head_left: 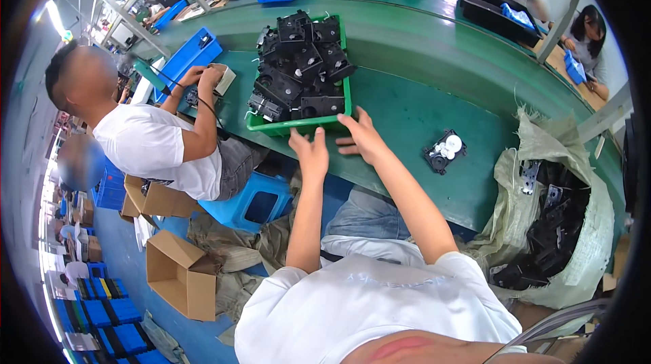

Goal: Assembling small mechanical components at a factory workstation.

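Both of my hands are at the near side of a green plastic crate (291, 124) heaped with black plastic mechanism units (291, 59). Just below its front rim, my left hand (312, 152) has its fingers apart and holds nothing. Near the crate's front right corner, my right hand (364, 139) is spread, with its fingertips close to the rim. Whether any finger touches the crate, I cannot tell. To the right, a single black unit with white gears (445, 151) lies on the green worktop (407, 103).
A woven sack (505, 194) of black parts stands at the right. On the left, a person in a white shirt (152, 143) works beside a blue tray (190, 59). A blue stool (251, 201) and an open cardboard box (180, 276) stand on the floor. Other people sit across the bench.
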A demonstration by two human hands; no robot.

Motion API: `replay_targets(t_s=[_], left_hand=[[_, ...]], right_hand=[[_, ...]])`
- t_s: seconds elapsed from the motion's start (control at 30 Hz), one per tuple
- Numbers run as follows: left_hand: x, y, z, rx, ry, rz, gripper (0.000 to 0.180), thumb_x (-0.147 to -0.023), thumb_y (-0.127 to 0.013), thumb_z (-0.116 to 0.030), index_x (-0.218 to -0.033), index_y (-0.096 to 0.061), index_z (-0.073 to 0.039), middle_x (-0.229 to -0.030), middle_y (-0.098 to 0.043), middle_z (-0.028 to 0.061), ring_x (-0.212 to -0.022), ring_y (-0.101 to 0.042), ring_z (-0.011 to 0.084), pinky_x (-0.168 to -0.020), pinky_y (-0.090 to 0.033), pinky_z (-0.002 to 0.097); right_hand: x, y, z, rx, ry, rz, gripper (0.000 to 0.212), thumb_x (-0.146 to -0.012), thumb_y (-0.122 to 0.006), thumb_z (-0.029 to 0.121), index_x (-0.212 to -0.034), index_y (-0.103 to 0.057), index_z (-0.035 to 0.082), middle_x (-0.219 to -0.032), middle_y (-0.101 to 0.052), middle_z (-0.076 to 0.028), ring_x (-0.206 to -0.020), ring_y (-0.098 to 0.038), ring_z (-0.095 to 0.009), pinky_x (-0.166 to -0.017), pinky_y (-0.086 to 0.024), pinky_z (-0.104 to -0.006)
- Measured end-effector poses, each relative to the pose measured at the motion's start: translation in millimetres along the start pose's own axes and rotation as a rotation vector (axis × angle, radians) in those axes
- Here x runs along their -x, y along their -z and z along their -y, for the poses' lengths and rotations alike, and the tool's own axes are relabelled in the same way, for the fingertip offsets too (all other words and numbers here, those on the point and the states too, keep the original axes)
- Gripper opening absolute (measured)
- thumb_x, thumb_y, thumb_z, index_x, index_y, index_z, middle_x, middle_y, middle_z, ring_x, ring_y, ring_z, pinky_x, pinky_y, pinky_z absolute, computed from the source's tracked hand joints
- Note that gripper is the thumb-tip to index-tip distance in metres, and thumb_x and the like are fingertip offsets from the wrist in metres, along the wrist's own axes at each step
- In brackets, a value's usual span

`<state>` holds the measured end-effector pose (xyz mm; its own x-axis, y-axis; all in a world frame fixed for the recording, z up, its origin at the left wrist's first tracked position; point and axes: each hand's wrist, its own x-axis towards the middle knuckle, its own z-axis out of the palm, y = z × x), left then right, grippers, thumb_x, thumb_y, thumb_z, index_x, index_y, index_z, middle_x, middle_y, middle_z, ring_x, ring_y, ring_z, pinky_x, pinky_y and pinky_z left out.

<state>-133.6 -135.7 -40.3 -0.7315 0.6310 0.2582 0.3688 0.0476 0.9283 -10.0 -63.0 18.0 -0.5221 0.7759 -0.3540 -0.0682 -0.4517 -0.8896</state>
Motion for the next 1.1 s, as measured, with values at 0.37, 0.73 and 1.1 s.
replay_targets(t_s=[0.37,0.73,1.1], left_hand=[[-68,61,1,-0.135,0.059,-0.114,0.038,-0.086,-0.050,-0.010,-0.117,-0.055,0.012,-0.104,-0.064,0.0241,-0.093,-0.064,0.0319,-0.085,-0.050,0.0344],[-298,63,6,0.045,0.091,0.103,0.029,-0.082,-0.048,-0.009,-0.102,-0.065,0.006,-0.087,-0.069,0.0167,-0.065,-0.066,0.0206,-0.061,-0.053,0.0278],[-657,-149,61,-0.836,-0.464,0.360,0.061,-0.076,-0.058,-0.011,-0.135,-0.046,0.001,-0.130,-0.054,0.0229,-0.116,-0.055,0.0379,-0.099,-0.046,0.0411]], right_hand=[[-42,-15,9,-0.257,0.107,-0.036,0.072,-0.089,-0.053,0.014,-0.150,-0.014,0.012,-0.136,-0.037,-0.021,-0.092,-0.061,-0.035,-0.076,-0.059,-0.0429],[-60,19,41,-0.238,0.186,-0.173,0.065,-0.085,-0.048,0.008,-0.145,-0.024,0.009,-0.128,-0.039,-0.021,-0.089,-0.060,-0.032,-0.068,-0.060,-0.0405],[-61,14,64,-0.141,0.035,-0.214,0.071,-0.081,-0.045,0.007,-0.148,-0.022,0.008,-0.137,-0.037,-0.019,-0.112,-0.048,-0.033,-0.088,-0.052,-0.0430]])
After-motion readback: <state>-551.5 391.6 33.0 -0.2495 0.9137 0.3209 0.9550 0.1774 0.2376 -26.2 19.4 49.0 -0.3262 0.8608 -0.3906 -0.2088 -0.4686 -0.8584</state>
